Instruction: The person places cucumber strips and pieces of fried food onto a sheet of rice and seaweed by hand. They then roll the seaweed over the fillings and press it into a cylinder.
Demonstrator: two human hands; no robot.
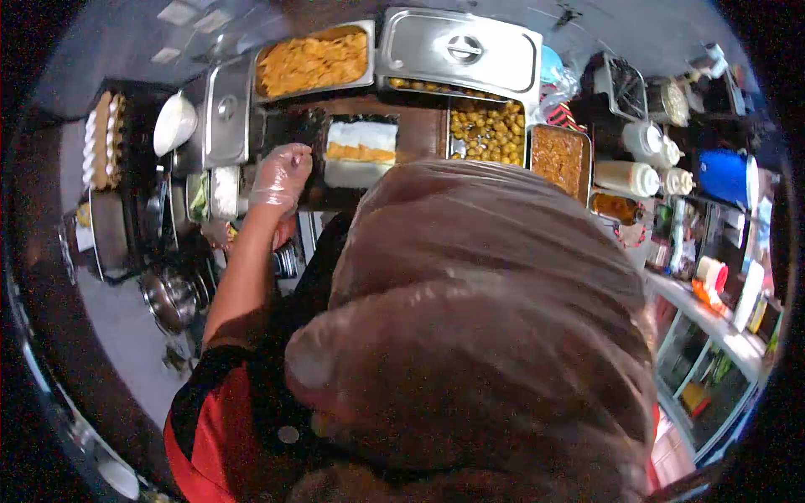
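My left hand (279,178), in a thin clear glove, reaches out on a bare arm from a red and black sleeve. Its fingers curl on the left edge of a black tray (295,132) that holds white and orange food (360,151). My right hand (486,327), also gloved, is raised very close to the camera and fills the middle and right of the view. Its fingers are together and bent. What lies in its palm is hidden.
Steel pans stand beyond the tray: yellow chips (314,60), chickpeas (490,130), a brown mince (558,158), and two lidded pans (461,50) (226,109). Squeeze bottles (625,176) and a blue tub (721,176) are at right. Eggs (102,138) and a white bowl (174,123) sit at left.
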